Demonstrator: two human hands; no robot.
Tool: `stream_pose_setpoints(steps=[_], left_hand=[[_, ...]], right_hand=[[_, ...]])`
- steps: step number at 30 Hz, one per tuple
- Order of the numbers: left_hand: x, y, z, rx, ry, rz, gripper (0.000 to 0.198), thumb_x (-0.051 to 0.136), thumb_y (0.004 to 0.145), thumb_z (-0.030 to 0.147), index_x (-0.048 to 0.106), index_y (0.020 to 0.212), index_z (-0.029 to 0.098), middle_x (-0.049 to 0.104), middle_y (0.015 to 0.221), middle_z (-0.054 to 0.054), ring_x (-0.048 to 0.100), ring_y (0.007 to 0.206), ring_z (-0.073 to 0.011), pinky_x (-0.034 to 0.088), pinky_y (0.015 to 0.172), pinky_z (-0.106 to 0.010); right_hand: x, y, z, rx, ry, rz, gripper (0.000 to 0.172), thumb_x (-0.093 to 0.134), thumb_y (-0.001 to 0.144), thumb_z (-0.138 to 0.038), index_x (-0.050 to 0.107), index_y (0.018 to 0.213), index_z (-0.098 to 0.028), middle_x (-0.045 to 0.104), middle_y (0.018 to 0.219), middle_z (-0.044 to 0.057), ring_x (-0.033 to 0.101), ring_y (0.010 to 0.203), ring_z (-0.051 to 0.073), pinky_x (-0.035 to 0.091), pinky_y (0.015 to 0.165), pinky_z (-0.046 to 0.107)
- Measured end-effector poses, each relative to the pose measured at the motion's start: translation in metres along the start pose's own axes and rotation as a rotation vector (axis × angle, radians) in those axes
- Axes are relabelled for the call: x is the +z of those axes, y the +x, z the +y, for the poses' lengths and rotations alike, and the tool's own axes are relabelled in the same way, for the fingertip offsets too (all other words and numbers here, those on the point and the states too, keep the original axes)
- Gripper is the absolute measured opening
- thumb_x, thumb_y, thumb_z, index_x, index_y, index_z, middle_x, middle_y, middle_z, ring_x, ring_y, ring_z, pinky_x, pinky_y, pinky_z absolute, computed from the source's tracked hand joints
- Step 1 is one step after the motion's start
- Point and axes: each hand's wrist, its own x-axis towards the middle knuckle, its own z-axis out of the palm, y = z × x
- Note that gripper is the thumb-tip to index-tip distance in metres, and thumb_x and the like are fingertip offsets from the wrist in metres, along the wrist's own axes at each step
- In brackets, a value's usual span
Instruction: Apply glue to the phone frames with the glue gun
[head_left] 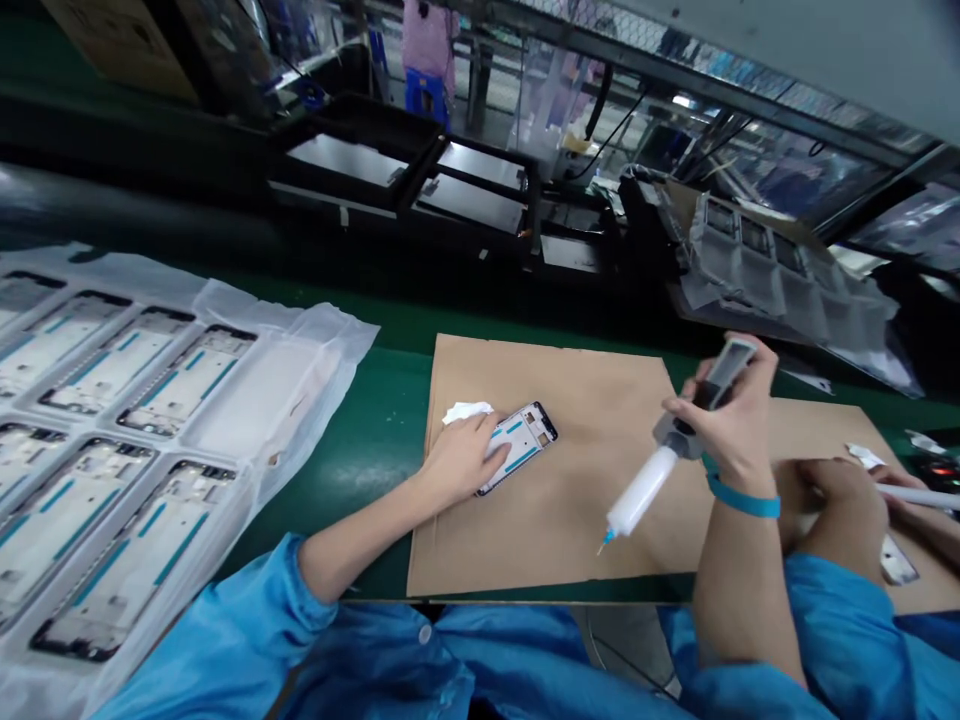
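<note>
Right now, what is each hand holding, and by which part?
The right hand grips the syringe by its dark upper barrel, above the grey collar. The left hand lies flat on a phone frame, not lifting it.

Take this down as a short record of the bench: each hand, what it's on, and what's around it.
Left hand: resting on a phone frame
Right hand: gripping a white dispensing syringe, blue tip down
Work surface: cardboard sheet on a green bench
Beside frame: white wipe
Left: plastic tray of more frames
Right: co-worker's hand
</note>
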Motion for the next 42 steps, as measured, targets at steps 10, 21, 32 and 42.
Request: stream_pose_setpoints(steps=[10,21,32,42], left_hand=[[0.006,-0.002,0.001,-0.045,0.057,0.010,0.044,0.052,0.110,0.036,0.057,0.149,0.017,0.069,0.147,-0.015,0.071,0.125,-0.0343,0.055,0.106,-0.049],[-0.010,0.000,0.011,-0.155,0.232,-0.036,0.049,0.048,0.112,0.038,0.052,0.156,0.016,0.072,0.144,-0.016,0.074,0.120,-0.0348,0.055,0.103,-0.048],[-0.053,-0.003,0.026,-0.182,0.213,-0.026,0.042,0.049,0.109,0.030,0.063,0.149,0.029,0.078,0.130,-0.006,0.077,0.111,-0.0290,0.059,0.086,-0.037],[-0.010,-0.020,0.050,-0.028,0.300,-0.189,0.054,0.061,0.108,0.047,0.054,0.155,0.022,0.067,0.142,-0.016,0.074,0.103,-0.0328,0.060,0.075,-0.041]], right_hand=[[-0.049,-0.096,0.046,0.331,-0.066,0.325,0.128,0.107,0.035,-0.040,0.040,0.143,-0.025,0.059,0.090,-0.005,0.061,0.077,0.014,0.056,0.071,0.028],[-0.065,-0.169,0.051,0.500,0.096,0.254,0.068,0.096,0.068,-0.050,0.069,0.121,-0.018,0.064,0.099,0.003,0.063,0.090,0.012,0.058,0.077,0.022],[-0.076,-0.204,0.017,0.491,0.000,-0.241,0.078,0.096,0.069,-0.044,0.075,0.142,-0.029,0.067,0.148,0.011,0.067,0.139,0.027,0.057,0.118,0.031],[-0.039,-0.202,-0.009,-0.053,-0.272,-0.539,0.078,0.078,0.089,-0.044,0.053,0.163,-0.043,0.064,0.152,0.006,0.066,0.140,0.029,0.060,0.114,0.048]])
